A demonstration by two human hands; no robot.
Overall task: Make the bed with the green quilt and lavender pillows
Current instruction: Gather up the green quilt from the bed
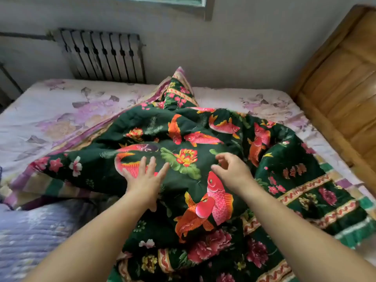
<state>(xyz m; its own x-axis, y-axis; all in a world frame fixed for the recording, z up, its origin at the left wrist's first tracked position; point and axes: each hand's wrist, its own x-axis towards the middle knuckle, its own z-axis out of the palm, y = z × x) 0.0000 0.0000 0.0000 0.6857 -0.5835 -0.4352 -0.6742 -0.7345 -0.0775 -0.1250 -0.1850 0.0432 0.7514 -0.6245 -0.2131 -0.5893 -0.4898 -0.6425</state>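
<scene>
Quilt (203, 143), dark green with red fish and flowers, lies bunched across the middle of the bed; one corner peaks toward the far wall. Left hand (145, 178) flat on quilt, fingers spread. Right hand (232, 169) over quilt, fingers loosely curled, holding nothing. Floral sheet (61, 110) exposed far left and right. Lavender pillow (36, 237) near left. Radiator (103, 55) on far wall. Wooden headboard (343, 88) at right.

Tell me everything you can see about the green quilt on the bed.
The green quilt is dark green padded cloth printed with red and orange fish, lotus and pink flowers, with a striped patterned border. It lies bunched and rumpled across the middle of the floral bed sheet, one corner standing up toward the wall, not spread flat. The left hand rests on it with straight, spread fingers. The right hand is just over it with loosely curled fingers; whether it has a grip on the cloth is unclear.
</scene>
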